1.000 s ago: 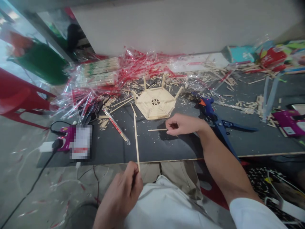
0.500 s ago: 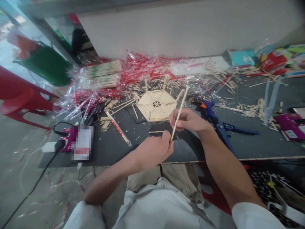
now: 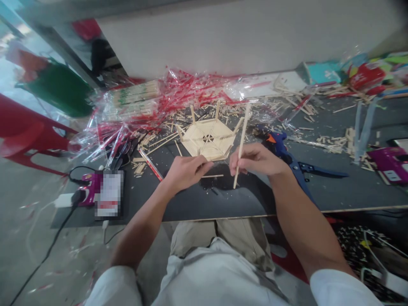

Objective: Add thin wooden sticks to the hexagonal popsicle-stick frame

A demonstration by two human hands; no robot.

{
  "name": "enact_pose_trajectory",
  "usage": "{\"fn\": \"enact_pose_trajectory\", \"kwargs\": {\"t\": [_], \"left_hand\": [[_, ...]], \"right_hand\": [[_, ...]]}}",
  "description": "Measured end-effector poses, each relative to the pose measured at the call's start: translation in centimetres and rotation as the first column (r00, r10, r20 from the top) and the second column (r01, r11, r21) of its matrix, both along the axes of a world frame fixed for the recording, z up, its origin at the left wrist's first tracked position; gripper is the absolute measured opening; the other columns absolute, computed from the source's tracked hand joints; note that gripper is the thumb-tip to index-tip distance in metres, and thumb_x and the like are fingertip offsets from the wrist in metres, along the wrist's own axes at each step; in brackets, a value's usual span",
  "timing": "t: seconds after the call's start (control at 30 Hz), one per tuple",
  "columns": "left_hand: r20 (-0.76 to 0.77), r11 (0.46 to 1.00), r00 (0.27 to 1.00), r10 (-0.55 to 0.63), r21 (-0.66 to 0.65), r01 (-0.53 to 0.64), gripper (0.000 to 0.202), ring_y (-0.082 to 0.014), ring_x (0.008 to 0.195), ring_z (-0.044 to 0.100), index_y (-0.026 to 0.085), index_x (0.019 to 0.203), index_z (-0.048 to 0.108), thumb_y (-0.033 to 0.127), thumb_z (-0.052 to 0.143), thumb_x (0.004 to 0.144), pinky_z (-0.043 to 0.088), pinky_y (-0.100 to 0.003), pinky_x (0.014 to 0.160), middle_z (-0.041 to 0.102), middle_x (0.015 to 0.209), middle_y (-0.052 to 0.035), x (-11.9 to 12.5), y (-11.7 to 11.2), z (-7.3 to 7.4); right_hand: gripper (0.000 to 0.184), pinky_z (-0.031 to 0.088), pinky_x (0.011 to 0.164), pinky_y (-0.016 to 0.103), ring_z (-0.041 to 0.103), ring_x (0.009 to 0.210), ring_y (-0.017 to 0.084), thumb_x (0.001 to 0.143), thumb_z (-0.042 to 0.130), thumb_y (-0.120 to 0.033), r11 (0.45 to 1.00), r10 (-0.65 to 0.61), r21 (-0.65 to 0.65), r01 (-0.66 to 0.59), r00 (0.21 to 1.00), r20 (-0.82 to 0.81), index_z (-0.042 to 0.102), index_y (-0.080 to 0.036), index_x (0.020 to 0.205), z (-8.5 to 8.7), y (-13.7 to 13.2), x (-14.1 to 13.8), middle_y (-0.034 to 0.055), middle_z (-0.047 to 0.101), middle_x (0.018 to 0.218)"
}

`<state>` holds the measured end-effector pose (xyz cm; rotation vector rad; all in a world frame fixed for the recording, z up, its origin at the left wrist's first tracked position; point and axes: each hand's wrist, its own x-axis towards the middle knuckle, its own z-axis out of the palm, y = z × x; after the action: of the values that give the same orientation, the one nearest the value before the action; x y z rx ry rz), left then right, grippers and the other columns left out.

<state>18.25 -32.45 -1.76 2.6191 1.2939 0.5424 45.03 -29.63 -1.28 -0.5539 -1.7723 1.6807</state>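
Observation:
My right hand (image 3: 253, 160) grips a long pale wooden chopstick (image 3: 244, 131) between thumb and fingers, the stick standing nearly upright with its lower end near the tabletop. My left hand (image 3: 188, 170) is at the front edge of a hexagonal wooden frame (image 3: 208, 138), fingers curled together; whether it pinches part of the frame is hidden. This frame is built of layered sticks, with short posts rising at its corners and a small hole in the middle. A short stick (image 3: 213, 176) lies on the dark table between my hands.
Blue-handled cutters (image 3: 295, 165) lie right of my right hand. Red and clear wrappers (image 3: 191, 87), wrapped chopstick bundles (image 3: 135, 93) and cut stick pieces (image 3: 331, 144) cover the table's back. A phone (image 3: 109, 194) and purple power strip (image 3: 87, 191) sit at left.
My left hand has left the chopstick's lower end and moved forward and left to the frame's front edge. The chopstick stays in my right hand, now more upright.

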Motion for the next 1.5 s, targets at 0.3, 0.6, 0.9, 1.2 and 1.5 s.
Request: {"fn": "enact_pose_trajectory", "kwargs": {"t": [0.3,0.6,0.9,1.2,1.5], "left_hand": [[0.405,0.956,0.912,0.064,0.238,-0.173,0.026,-0.0043,0.049,0.05,0.02,0.091,0.058,0.042,0.068,0.097,0.037,-0.015,0.053,0.057,0.06,0.0087,-1.4,1.7,-3.1],[0.395,0.959,0.918,-0.036,0.273,-0.08,0.046,-0.0049,0.054,0.053,0.021,0.124,0.061,0.052,0.074,0.093,0.043,-0.016,0.054,0.062,0.073,0.0055,-1.6,2.0,-2.8],[0.348,0.931,0.937,-0.037,0.353,-0.094,0.026,-0.0065,0.058,0.059,0.02,0.121,0.068,0.039,0.061,0.104,0.043,-0.019,0.057,0.069,0.075,0.0016,-1.4,1.9,-2.6],[0.347,0.946,0.938,-0.019,0.311,-0.096,0.026,-0.0066,0.056,0.057,0.021,0.121,0.068,0.039,0.058,0.105,0.04,-0.019,0.055,0.07,0.075,0.0014,-1.2,1.8,-2.9],[0.395,0.957,0.919,0.001,0.265,-0.114,0.02,-0.0063,0.055,0.057,0.02,0.119,0.065,0.033,0.059,0.105,0.041,-0.018,0.056,0.069,0.073,0.0037,-0.8,1.5,-2.9]], "right_hand": [[0.027,0.045,0.051,0.023,0.058,0.053,0.01,0.086,0.077,-0.046,0.961,-0.235,0.201,0.188,0.941,0.243,0.08,-0.019,0.088,1.0,0.2,1.8,-0.0003,0.068,0.06],[0.028,0.052,0.061,0.026,0.067,0.062,0.014,0.081,0.077,-0.049,0.907,-0.389,0.345,0.241,0.793,0.468,0.078,-0.021,0.084,1.2,0.4,2.6,0.0017,0.075,0.07],[0.023,0.053,0.061,0.025,0.068,0.061,0.013,0.087,0.074,-0.045,0.901,-0.392,0.374,0.222,0.787,0.476,0.077,-0.022,0.088,0.4,0.7,3.0,0.0,0.075,0.069],[0.034,0.053,0.063,0.028,0.069,0.065,0.016,0.086,0.074,-0.053,0.891,-0.409,0.394,0.226,0.776,0.48,0.078,-0.02,0.088,0.7,0.7,3.5,0.0035,0.076,0.072],[0.023,0.051,0.061,0.03,0.066,0.066,0.017,0.088,0.073,-0.046,0.772,-0.559,0.566,0.291,0.734,0.385,0.077,-0.023,0.084,0.7,0.6,3.1,0.0032,0.076,0.076]]}}
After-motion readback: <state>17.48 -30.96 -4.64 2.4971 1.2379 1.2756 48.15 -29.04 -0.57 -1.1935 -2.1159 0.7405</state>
